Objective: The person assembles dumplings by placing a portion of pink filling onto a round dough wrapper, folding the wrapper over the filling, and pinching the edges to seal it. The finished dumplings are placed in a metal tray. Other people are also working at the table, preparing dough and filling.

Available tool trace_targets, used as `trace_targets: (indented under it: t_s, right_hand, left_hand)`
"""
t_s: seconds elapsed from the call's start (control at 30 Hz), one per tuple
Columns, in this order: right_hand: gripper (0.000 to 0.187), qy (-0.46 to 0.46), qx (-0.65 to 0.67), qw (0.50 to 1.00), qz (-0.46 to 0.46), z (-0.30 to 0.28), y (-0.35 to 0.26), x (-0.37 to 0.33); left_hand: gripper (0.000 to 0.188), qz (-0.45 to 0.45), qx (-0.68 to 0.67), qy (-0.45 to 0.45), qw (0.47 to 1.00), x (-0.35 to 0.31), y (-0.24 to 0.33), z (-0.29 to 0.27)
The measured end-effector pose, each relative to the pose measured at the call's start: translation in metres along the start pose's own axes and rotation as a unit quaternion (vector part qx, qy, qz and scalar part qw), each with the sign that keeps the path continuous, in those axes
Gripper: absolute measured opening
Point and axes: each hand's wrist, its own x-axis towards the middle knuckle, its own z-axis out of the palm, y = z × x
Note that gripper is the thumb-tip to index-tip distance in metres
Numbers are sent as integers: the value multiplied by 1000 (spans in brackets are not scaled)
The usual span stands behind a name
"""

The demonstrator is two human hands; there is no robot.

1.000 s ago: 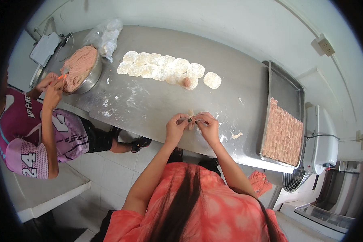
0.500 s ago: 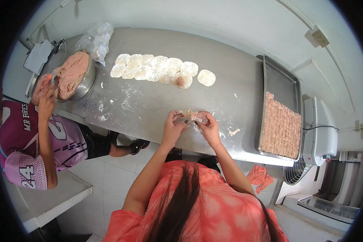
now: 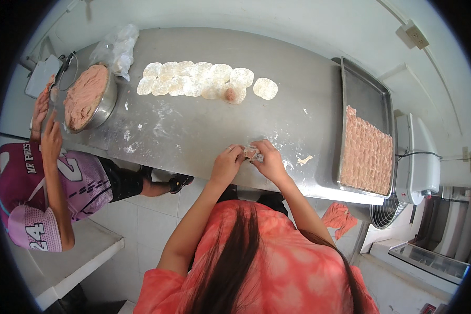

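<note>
Between my two hands, over the front edge of the steel table, is a dumpling (image 3: pixel 251 153), a thin wrapper gathered around pinkish filling. My left hand (image 3: pixel 228 163) pinches its left side with closed fingers. On its other side my right hand (image 3: pixel 269 160) grips the folds between thumb and fingers. Farther back lie two overlapping rows of round floured wrappers (image 3: pixel 186 78). A lump of filling (image 3: pixel 230 94) sits on the wrapper at the near right end of the rows. One single wrapper (image 3: pixel 265 88) lies apart to the right.
A tray (image 3: pixel 344 131) at the right holds packed rows of dumplings (image 3: pixel 366 154). Far left stands a metal bowl (image 3: pixel 105 104) of pink filling beside a plastic bag (image 3: pixel 121 52). A co-worker (image 3: pixel 52 193) stands there with both hands raised. Flour and a dough scrap (image 3: pixel 304 160) mark the tabletop.
My hands have drawn closer together, and the wrapper, spread wider before, is now folded in around the filling. The co-worker's hands have moved away from the bowl to its left. My view has shifted slightly.
</note>
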Motion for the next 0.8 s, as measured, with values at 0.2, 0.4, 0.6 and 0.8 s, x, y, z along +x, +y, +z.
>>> trace_targets:
  t_s: [0.2,0.4,0.6,0.8]
  right_hand:
    - [39,18,-4,1000,19,4,14,-2]
    - [36,7,-16,1000,-25,0,15,1]
    - [34,9,-20,1000,12,0,15,-1]
    - [32,15,-48,999,-17,-8,10,-5]
  left_hand:
    - [30,-30,-10,-60,998,0,7,-4]
    - [29,1,65,-80,995,1,5,1]
    - [30,9,42,-68,997,4,8,1]
    - [30,-29,27,-94,995,7,6,5]
